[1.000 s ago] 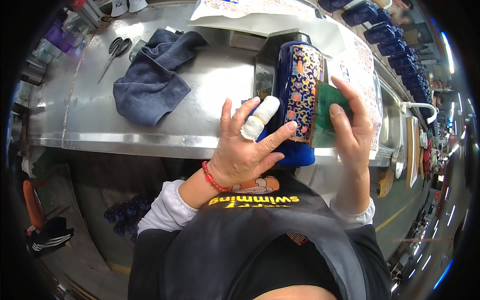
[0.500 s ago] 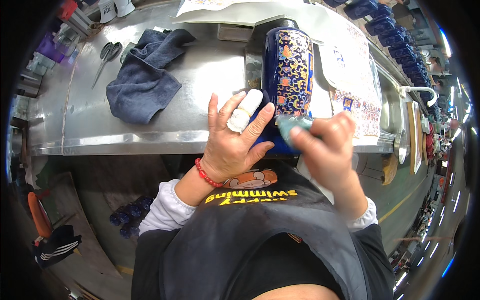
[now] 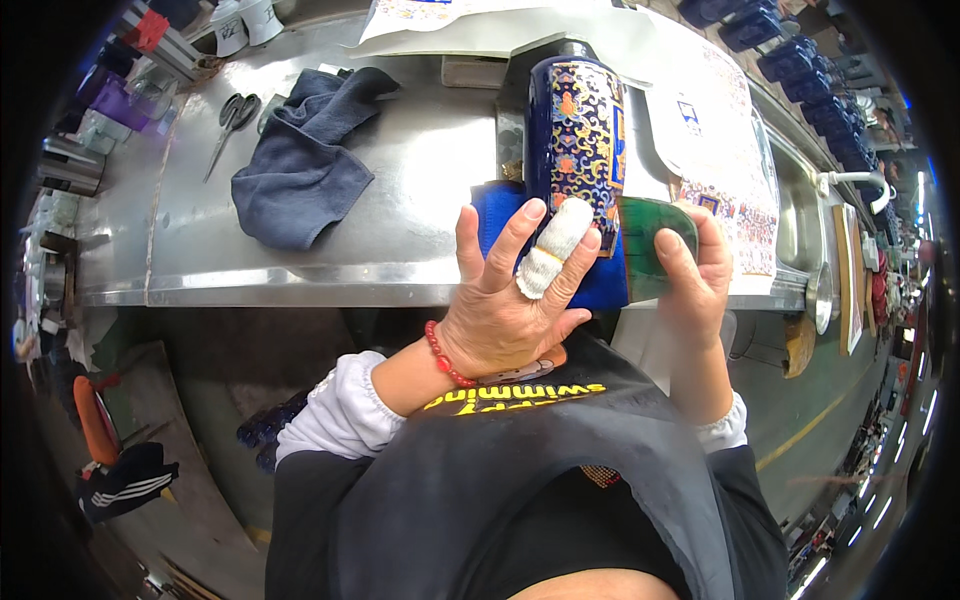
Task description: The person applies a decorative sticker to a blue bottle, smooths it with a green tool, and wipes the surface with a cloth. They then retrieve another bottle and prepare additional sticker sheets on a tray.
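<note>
A dark blue bottle [image 3: 541, 125] lies on the bench, its neck pointing away from me. An ornate floral decal [image 3: 582, 130] in orange, yellow and white covers its upper side. My left hand [image 3: 510, 300] rests over the near end of the bottle with fingers spread; one finger wears a white wrapping [image 3: 560, 245] held by a yellow band. In my right hand [image 3: 700, 285], a thin green flexible scraper [image 3: 655, 240] is pinched between thumb and fingers, its edge against the bottle's right side. Bright blue cloth [image 3: 600, 285] shows beneath the bottle.
A crumpled grey-blue cloth [image 3: 303, 165] and scissors [image 3: 228, 130] lie to the left on the metal bench [image 3: 420, 200]. Printed decal sheets [image 3: 715, 130] spread to the right, beside a sink with a white tap [image 3: 855, 182]. Several blue bottles [image 3: 800, 75] stand at the far right.
The left hand has shifted right onto the bottle. My right hand has moved slightly right with the scraper, which now appears flat rather than bunched against the decal. The head view has shifted slightly.
</note>
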`<state>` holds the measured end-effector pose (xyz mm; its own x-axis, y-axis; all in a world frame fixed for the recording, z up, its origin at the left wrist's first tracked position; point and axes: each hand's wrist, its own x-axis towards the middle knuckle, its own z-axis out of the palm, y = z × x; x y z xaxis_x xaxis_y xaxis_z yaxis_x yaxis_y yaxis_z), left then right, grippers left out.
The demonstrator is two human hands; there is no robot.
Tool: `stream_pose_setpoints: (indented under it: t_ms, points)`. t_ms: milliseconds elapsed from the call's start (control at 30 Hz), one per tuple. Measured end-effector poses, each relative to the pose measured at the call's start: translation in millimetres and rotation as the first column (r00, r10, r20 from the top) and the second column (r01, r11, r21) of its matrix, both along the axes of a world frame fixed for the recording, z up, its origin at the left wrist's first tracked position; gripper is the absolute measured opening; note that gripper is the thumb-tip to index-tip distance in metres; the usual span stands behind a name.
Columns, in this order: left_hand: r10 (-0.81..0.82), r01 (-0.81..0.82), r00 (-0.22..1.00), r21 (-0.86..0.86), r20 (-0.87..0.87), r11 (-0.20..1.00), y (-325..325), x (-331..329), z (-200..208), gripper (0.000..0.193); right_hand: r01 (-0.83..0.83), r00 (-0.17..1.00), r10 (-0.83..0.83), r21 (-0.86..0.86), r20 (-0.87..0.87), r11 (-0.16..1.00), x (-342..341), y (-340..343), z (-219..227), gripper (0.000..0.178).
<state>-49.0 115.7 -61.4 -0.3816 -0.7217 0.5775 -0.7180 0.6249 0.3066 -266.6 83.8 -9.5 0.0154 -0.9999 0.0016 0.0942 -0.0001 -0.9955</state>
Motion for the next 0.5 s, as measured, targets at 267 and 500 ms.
stream_pose_setpoints:
  t_ms: [267, 500]
  points:
    - [0.047, -0.046, 0.995, 0.015, -0.089, 0.999, 12.0, 1.6, -18.3, 0.074, -0.04, 0.999, 0.04, -0.001, 0.002, 0.999, -1.9, -12.6, -25.7, 0.023]
    - [0.137, -0.121, 0.977, 0.101, -0.164, 0.987, -10.2, 6.4, 0.3, 0.078, -0.472, 0.722, -0.117, -0.61, -0.682, 0.636, -16.7, -21.1, -6.9, 0.039]
